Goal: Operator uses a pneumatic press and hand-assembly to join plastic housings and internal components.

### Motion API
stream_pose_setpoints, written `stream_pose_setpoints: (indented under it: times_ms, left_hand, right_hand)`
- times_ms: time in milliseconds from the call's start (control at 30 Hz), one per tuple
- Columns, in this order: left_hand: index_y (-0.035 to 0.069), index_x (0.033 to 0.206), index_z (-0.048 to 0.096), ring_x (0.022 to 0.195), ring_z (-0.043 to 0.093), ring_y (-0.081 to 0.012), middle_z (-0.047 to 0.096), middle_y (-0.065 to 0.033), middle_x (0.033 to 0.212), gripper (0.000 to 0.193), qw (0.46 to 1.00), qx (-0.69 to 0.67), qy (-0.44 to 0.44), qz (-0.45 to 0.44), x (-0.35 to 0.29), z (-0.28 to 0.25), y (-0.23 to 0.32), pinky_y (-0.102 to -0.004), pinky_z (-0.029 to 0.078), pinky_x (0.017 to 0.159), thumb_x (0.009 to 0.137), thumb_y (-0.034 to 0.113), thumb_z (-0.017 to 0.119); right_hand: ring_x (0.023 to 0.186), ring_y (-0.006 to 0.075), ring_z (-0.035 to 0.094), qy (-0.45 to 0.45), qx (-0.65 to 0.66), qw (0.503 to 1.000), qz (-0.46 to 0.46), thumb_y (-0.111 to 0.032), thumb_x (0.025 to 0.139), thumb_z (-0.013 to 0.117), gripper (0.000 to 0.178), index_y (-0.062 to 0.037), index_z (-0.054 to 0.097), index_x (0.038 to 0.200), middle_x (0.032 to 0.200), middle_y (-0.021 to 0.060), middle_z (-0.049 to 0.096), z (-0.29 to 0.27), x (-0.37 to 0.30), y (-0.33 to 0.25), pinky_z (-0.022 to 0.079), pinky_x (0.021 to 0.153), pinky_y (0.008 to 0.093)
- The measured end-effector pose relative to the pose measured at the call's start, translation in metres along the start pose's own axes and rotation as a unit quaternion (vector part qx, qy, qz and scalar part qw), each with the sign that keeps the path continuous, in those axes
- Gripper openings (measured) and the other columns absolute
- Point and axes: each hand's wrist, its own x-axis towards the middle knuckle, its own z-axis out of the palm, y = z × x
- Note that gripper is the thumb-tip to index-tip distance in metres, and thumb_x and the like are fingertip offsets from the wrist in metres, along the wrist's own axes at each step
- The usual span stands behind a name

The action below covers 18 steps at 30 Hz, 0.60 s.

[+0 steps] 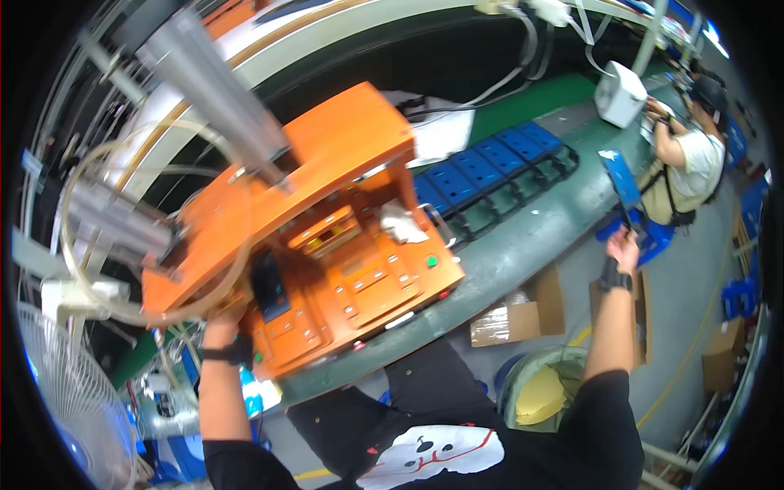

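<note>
Black shirt cloth [572,433] fills six o'clock, with a bare forearm reaching out on either side. At eight o'clock the left hand [226,314] goes in at the near left corner of an orange machine [351,131], perhaps to steady something there; its fingers are hidden, so I cannot tell whether it grips. Just inside that corner, toward nine, a dark blue plate [269,286] lies over the bed. At three o'clock the right hand [623,247] is closed on the lower end of a blue panel [619,178], held upright at arm's length, probably to clear the bench edge. Silver cylinders [216,90] stand on the machine toward ten, likely so their force bears down on the bed. Toward two o'clock, blue panels [486,159] lie side by side on the green bench [523,249], presumably for easy reach. Below the bench at four sits an open carton [549,302], out of the way. Farthest, past two o'clock, a seated co-worker [686,163] bends over the bench beside a white box [621,96].
</note>
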Motion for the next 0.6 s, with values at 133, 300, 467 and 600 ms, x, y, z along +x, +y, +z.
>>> stream_pose_setpoints:
  times_ms: [133, 300, 467, 600]
  left_hand:
    - [0.003, 0.136, 0.055, 0.109, 0.063, -0.0414, 0.065, -0.0175, 0.124, 0.048, 0.965, 0.136, 0.141, 0.173, -0.008, 0.018, -0.103, -0.0513, 0.052, 0.093, 0.096, 0.028, 0.068]
    - [0.008, 0.121, 0.063, 0.100, 0.066, -0.0356, 0.068, -0.0147, 0.111, 0.033, 0.986, 0.053, 0.093, 0.130, 0.005, 0.029, -0.079, -0.0465, 0.053, 0.086, 0.095, 0.026, 0.068]
    - [0.005, 0.113, 0.067, 0.091, 0.067, -0.0295, 0.069, -0.0129, 0.101, 0.023, 0.980, -0.153, 0.110, 0.068, -0.039, 0.018, -0.048, -0.0394, 0.053, 0.081, 0.092, 0.015, 0.070]
    - [-0.003, 0.143, 0.045, 0.115, 0.057, -0.0204, 0.059, -0.0126, 0.129, 0.050, 0.946, -0.322, 0.034, -0.022, -0.103, -0.003, -0.018, -0.0359, 0.044, 0.102, 0.096, 0.004, 0.059]
  right_hand:
    - [0.074, 0.0168, 0.064, 0.070, -0.091, 0.993, -0.008, -0.032, 0.108, 0.049, 0.031, -0.0050, 0.064, 0.111, 0.093, 0.0071, 0.071, 0.071, 0.021, 0.093, 0.052, 0.066, 0.0305]
    - [0.077, 0.0189, 0.071, 0.102, -0.188, 0.977, -0.022, -0.024, 0.107, 0.052, 0.022, -0.0041, 0.058, 0.113, 0.092, 0.0089, 0.071, 0.069, 0.081, 0.062, 0.056, 0.065, 0.0288]
    - [0.081, 0.0233, 0.072, 0.055, -0.221, 0.974, -0.014, -0.014, 0.104, 0.054, 0.018, -0.0005, 0.054, 0.116, 0.096, 0.0143, 0.070, 0.094, 0.107, 0.096, 0.059, 0.069, 0.0307]
    - [0.077, 0.0239, 0.071, 0.074, -0.241, 0.968, 0.019, -0.012, 0.101, 0.058, 0.017, 0.0018, 0.057, 0.112, 0.093, 0.0144, 0.069, 0.129, 0.108, 0.128, 0.060, 0.067, 0.0313]
